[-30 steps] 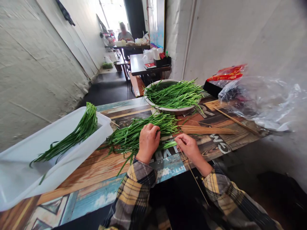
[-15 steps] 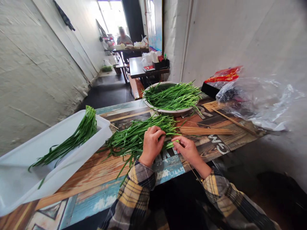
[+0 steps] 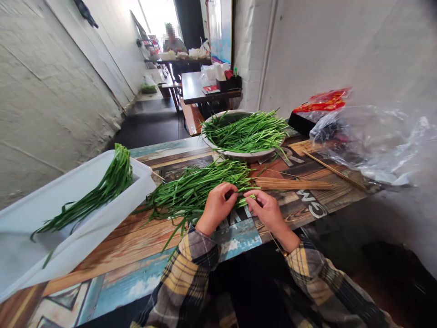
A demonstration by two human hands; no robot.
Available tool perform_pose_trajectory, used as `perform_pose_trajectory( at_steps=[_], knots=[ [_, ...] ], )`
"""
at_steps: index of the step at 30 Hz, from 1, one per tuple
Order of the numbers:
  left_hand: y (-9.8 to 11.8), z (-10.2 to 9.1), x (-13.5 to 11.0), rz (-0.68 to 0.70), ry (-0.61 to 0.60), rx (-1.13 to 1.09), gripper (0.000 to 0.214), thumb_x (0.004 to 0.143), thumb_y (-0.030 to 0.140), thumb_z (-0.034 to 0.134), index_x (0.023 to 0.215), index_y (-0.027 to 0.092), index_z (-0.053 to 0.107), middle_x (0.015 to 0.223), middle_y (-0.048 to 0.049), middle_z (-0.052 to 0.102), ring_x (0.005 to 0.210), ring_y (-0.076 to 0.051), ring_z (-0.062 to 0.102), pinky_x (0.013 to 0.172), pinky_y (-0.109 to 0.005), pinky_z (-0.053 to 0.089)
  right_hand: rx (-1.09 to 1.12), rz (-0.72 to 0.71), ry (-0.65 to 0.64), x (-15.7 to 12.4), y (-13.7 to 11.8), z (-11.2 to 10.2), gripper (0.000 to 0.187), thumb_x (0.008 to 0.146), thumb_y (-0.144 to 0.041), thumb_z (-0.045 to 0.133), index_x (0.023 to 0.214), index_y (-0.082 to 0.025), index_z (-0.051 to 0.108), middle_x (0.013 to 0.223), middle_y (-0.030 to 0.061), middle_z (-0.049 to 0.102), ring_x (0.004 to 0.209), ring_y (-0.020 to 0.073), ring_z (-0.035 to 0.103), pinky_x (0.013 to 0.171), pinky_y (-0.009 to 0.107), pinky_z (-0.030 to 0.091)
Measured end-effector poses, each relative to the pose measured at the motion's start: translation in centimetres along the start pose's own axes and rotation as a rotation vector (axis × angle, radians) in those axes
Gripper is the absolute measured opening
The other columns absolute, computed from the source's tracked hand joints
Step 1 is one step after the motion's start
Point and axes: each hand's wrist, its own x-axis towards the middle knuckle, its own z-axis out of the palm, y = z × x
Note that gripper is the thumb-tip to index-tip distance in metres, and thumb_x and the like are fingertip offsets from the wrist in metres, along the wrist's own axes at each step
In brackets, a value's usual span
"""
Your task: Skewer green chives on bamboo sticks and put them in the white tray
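Left hand (image 3: 216,207) curled over chives (image 3: 191,189) on table (image 3: 136,255), fingers clamped on stem bunch. Right hand (image 3: 268,210) pinches same stem ends. Best, likely: keep cut ends flush, grip firm yet light, as stalks bruise. Chives thin, flat, limp, glossy. Skewers (image 3: 293,184) straight, pale, just beside. Bowl (image 3: 239,155) round metal; tub (image 3: 102,223) white plastic.

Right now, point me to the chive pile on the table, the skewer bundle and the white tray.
chive pile (image 3: 194,189): head view, middle of the green stalks.
skewer bundle (image 3: 293,184): head view, middle of the sticks.
white tray (image 3: 102,225): head view, near outer wall.
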Motion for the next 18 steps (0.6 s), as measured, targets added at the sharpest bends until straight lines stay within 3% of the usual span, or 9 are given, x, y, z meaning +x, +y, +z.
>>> perform_pose_trajectory(
  at_steps=[7,11,18],
  knots=[
    [0.21,-0.03,0.01,-0.028,0.042,-0.007,0.008,0.078,0.012,0.056,0.079,0.016,0.062,0.076,-0.0012,0.061,0.071,-0.013,0.055,0.065,-0.024,0.042,-0.124,-0.072,0.033,-0.20,-0.13,-0.08,0.022,0.086,-0.037,0.057,0.094,-0.020,0.068,0.072,0.0008,0.065,0.059,0.0133,0.058,0.055,0.023,0.046],
    [0.24,-0.10,-0.03,-0.009,0.030,-0.013,0.013,0.080,0.012,0.054,0.085,0.017,0.065,0.078,-0.0019,0.064,0.071,-0.013,0.057,0.066,-0.024,0.044,-0.156,-0.173,0.073,0.07,-0.24,-0.22,0.017,0.087,-0.033,0.057,0.092,-0.021,0.068,0.086,0.0039,0.068,0.077,0.0175,0.062,0.072,0.029,0.049],
    [0.29,-0.27,-0.13,0.003,-0.029,0.021,0.038,0.075,0.005,0.049,0.104,0.020,0.069,0.088,-0.0027,0.068,0.076,-0.015,0.060,0.072,-0.026,0.046,-0.139,-0.298,0.124,0.35,-0.32,-0.38,0.012,0.086,-0.026,0.060,0.091,-0.024,0.070,0.111,0.0076,0.065,0.109,0.0211,0.058,0.096,0.038,0.044]
  ],
)
